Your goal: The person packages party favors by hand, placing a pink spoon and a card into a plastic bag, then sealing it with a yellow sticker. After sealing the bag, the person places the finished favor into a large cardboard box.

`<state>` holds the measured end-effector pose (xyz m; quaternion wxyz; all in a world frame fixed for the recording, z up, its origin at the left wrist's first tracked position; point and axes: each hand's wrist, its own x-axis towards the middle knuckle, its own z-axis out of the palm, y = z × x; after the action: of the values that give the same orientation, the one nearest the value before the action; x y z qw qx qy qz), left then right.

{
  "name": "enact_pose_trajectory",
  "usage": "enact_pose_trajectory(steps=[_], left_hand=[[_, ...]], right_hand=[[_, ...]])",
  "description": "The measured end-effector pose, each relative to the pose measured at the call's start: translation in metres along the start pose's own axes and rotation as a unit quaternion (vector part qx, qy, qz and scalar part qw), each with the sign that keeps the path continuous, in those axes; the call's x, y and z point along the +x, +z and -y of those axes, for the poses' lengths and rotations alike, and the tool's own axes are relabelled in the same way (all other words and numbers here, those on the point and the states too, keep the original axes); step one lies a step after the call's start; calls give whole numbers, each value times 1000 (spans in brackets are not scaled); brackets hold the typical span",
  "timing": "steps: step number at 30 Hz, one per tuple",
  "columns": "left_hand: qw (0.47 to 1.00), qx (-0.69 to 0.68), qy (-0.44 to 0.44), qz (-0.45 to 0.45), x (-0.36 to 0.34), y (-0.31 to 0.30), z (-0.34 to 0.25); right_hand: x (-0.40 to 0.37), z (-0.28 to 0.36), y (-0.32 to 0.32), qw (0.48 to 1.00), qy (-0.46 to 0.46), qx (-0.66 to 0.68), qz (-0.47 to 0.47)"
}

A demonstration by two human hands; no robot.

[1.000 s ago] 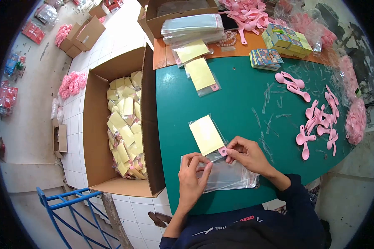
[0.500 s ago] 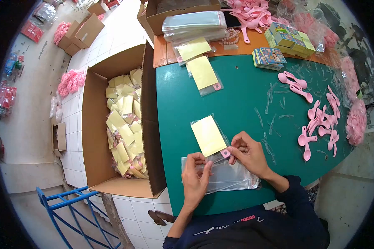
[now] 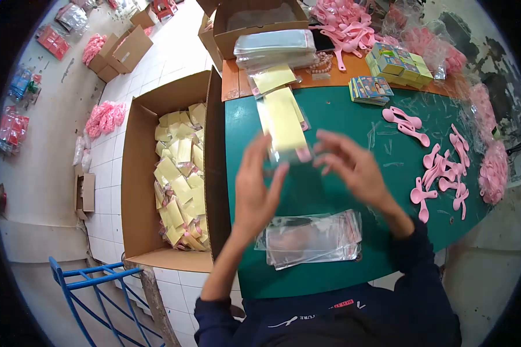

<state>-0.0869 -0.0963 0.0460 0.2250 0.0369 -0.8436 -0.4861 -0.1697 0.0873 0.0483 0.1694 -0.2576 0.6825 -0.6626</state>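
Observation:
A clear plastic packet with a yellow card (image 3: 285,124) and a pink end showing at its lower corner lies over other packets at the table's far left; it is blurred. My left hand (image 3: 253,188) is at the packet's lower left edge, thumb and fingers apart. To the right of the packet, my right hand (image 3: 353,170) hovers with its fingers spread and nothing visible in them. Closer to my body, a loose stack of clear plastic bags (image 3: 312,240) lies on the green table (image 3: 307,194). Another yellow-card packet (image 3: 274,79) rests behind.
Left of the table stands a cardboard box (image 3: 138,173) holding many yellow-card packets. Pink spoons (image 3: 440,168) are scattered at right. Stacked small printed cards (image 3: 370,88), clear bags (image 3: 275,46) and a heap of pink spoons (image 3: 347,29) sit at the back. A blue metal frame (image 3: 92,283) stands lower left.
The yellow-card packet has moved from above the bag stack to the far pile. Both hands have travelled away from my body, and their fingers have spread from a pinch.

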Motion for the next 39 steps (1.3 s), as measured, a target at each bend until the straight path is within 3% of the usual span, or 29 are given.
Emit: enact_pose_trajectory(steps=[2,4,6,8,9,13,19,22,25,27,28,30,34,39], left_hand=[[995,90,29,-14,19,0,9],[981,173,81,20,22,0,12],[973,95,88,189,-4,6,4],[937,94,112,319,-41,22,12],[940,93,114,307,-56,29,11],[940,109,59,319,-68,34,2],[968,-36,-2,249,-60,34,12],[970,-8,-10,244,-57,28,11],[970,-6,-49,238,-56,24,11],[979,-34,-6,199,-53,25,12],[982,-48,16,179,-52,25,13],[959,-156,-86,219,-50,24,16],[879,-327,-224,265,-52,21,25],[856,-363,-277,240,-50,13,16]], right_hand=[[28,5,-43,972,-40,-231,-19],[43,-28,-119,858,-135,-493,-53],[40,-59,-185,744,-87,-645,-150],[22,-70,-213,762,0,-635,-125],[14,-75,-220,769,44,-629,-108],[-13,-82,-215,797,16,-594,-107],[-30,-57,-198,779,-37,-616,-107],[-29,-35,-186,831,-42,-539,-130],[-33,6,-146,852,-34,-477,-212],[-37,24,-110,863,-53,-421,-275],[-41,26,-93,886,-63,-377,-262],[-50,28,-65,926,-81,-284,-233],[-56,31,-35,947,-39,-264,-180],[-61,20,-27,967,-21,-182,-179]])
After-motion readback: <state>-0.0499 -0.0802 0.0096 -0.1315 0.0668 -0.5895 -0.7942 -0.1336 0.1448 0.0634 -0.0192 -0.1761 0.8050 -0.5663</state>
